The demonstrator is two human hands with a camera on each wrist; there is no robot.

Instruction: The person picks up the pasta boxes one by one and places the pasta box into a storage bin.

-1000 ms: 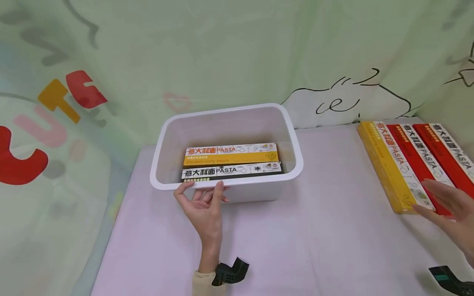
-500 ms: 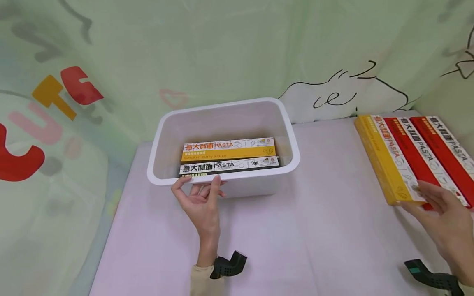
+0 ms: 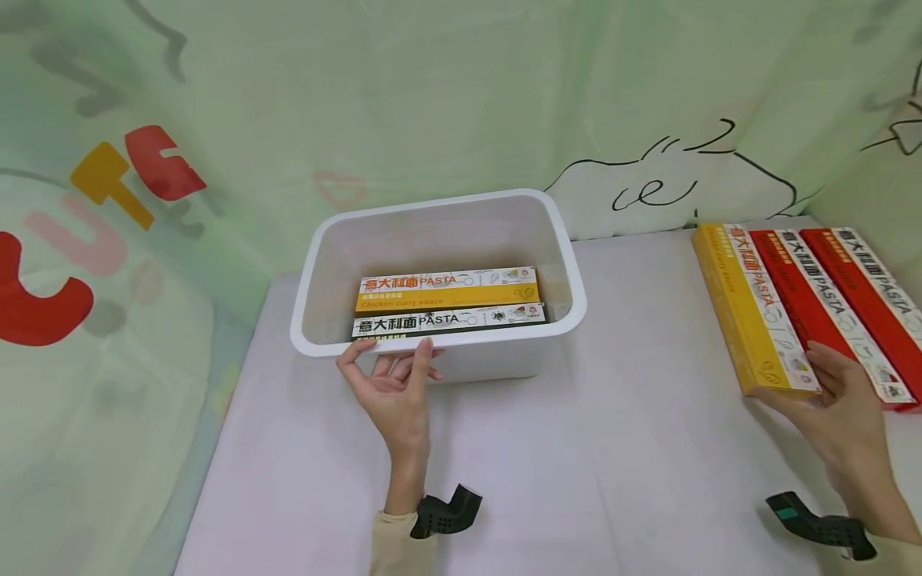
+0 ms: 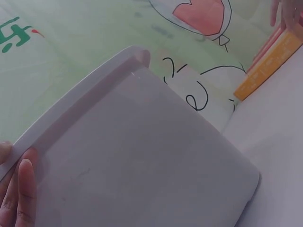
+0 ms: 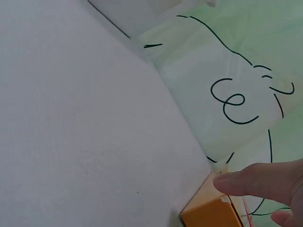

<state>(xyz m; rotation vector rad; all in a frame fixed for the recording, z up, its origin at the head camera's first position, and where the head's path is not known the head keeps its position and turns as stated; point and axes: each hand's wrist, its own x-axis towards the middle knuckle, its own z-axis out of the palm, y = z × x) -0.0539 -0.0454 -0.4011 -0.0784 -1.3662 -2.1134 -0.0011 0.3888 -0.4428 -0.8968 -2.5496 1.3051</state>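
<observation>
My left hand (image 3: 396, 408) grips the near rim of a white plastic bin (image 3: 497, 362), its fingers under the lip in the left wrist view. Inside the bin lie a yellow pasta box (image 3: 446, 299) and a black-and-white pasta box (image 3: 454, 320), side by side. At the right, my right hand (image 3: 846, 416) holds the near end of another yellow pasta box (image 3: 738, 312) between thumb and fingers. In the right wrist view the thumb (image 5: 260, 183) lies against that box's end (image 5: 213, 215). Its far fingers are partly hidden.
Two red pasta boxes (image 3: 803, 300) lie to the right of the held yellow box. A pale cloth covers the table (image 3: 634, 416). Green printed curtain (image 3: 446, 96) hangs behind and at both sides, close to the bin and boxes.
My right hand has come in from the right and taken hold of the yellow box, whose near end has shifted slightly left, away from the red boxes. My left hand stays on the bin rim.
</observation>
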